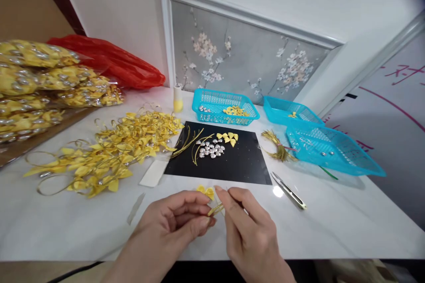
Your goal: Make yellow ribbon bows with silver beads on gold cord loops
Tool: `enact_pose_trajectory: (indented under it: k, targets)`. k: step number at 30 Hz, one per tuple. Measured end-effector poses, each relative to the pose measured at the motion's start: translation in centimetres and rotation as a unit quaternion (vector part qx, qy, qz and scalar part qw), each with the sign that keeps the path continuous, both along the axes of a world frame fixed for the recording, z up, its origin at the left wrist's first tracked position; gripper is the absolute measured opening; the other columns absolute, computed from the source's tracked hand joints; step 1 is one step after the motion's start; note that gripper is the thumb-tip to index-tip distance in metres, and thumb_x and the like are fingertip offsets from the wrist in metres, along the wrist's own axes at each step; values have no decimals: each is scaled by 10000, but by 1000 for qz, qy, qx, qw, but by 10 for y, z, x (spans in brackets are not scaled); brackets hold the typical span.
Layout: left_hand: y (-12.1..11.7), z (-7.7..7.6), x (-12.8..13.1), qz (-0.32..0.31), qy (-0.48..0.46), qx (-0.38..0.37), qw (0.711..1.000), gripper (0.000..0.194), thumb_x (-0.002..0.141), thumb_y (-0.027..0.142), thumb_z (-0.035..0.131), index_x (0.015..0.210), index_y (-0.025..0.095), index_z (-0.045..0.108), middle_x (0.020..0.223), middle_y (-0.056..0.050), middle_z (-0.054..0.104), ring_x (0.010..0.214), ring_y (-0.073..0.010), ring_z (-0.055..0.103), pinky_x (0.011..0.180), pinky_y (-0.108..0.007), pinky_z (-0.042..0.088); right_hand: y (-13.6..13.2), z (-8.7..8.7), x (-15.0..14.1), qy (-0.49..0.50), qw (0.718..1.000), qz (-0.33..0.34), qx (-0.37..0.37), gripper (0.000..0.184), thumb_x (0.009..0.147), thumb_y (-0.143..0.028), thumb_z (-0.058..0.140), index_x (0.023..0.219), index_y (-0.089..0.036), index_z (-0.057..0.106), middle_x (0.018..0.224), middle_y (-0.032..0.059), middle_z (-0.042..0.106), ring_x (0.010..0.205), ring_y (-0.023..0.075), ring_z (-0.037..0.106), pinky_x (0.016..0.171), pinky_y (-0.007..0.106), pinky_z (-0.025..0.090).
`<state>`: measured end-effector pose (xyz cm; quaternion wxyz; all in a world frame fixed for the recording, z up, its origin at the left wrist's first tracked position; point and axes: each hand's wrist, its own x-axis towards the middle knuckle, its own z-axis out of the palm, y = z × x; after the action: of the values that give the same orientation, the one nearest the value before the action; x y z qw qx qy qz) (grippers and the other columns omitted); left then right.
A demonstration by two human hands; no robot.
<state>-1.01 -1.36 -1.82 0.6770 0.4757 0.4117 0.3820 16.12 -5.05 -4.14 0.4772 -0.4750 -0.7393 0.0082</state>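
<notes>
Pinching the stem (215, 209) with left hand (163, 225), and narrowly with right hand (252, 225), at 6 o'clock from the mat (239, 168). Best to grip steadily, move lightly, avoid creasing the petals (207, 192) at 11 o'clock from the stem.

Left hand (169, 225) and right hand (252, 230), lower centre of the frame: both hands bare, fingers (237, 212) slender, tips rounded, wrists (139, 254) uncovered

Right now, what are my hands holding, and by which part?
Thin gold stems, near one end in your left hand; your right hand meets them farther along, its exact hold hidden.
</notes>
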Motion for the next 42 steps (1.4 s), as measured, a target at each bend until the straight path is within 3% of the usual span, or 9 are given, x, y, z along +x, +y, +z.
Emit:
enact_pose_trajectory:
  k: [12,20,25,30,35,39,42]
  targets:
    - [0,9,2,-17,27,-5,999,118,721,203,801,831,224,765,811,3,805,780,-175,748,762,-238,614,2,5,1,-32,999,10,-2,417,940,15,425,1285,-140,602,1001,112,631,893,185,646,788,277,582]
    - [0,14,3,-14,63,9,998,30,712,233,794,703,214,773,670,5,755,687,-173,708,672,-234,584,1,7,3,-30,999,21,-14,420,927,14,426,1268,-136,620,992,116,643,874,199,657,762,295,585]
    - [0,14,1,-37,33,-52,997,66,710,258,830,715,205,790,708,-1,766,710,-151,697,682,-202,548,0,15,8,38,990,105,-86,390,933,-8,491,1247,-186,639,1042,92,654,945,178,639,828,287,570]
    - [0,16,0,-48,-20,-137,989,133,677,264,875,704,180,775,701,-13,772,697,-127,685,652,-167,523,4,19,12,22,993,112,-18,275,922,-5,532,1043,-175,712,907,67,692,729,163,575,653,294,534]
    - [2,19,2,-48,-24,-186,981,191,660,263,893,711,176,731,660,0,759,642,-95,674,610,-129,506,10,24,16,-26,992,126,12,267,924,9,507,971,-170,700,856,58,702,667,154,538,598,284,503]
    - [5,18,-2,-88,-31,-195,976,241,685,250,878,816,185,686,712,3,743,682,-111,684,626,-155,510,11,29,19,-75,985,151,-31,299,950,-6,429,930,-173,676,844,46,694,659,150,533,632,291,507]
    - [5,16,-7,-101,-23,-162,981,280,700,236,857,915,202,681,805,7,740,716,-116,677,667,-177,512,8,32,19,-91,980,161,-79,280,930,4,421,914,-157,650,845,52,672,704,162,540,678,309,507]
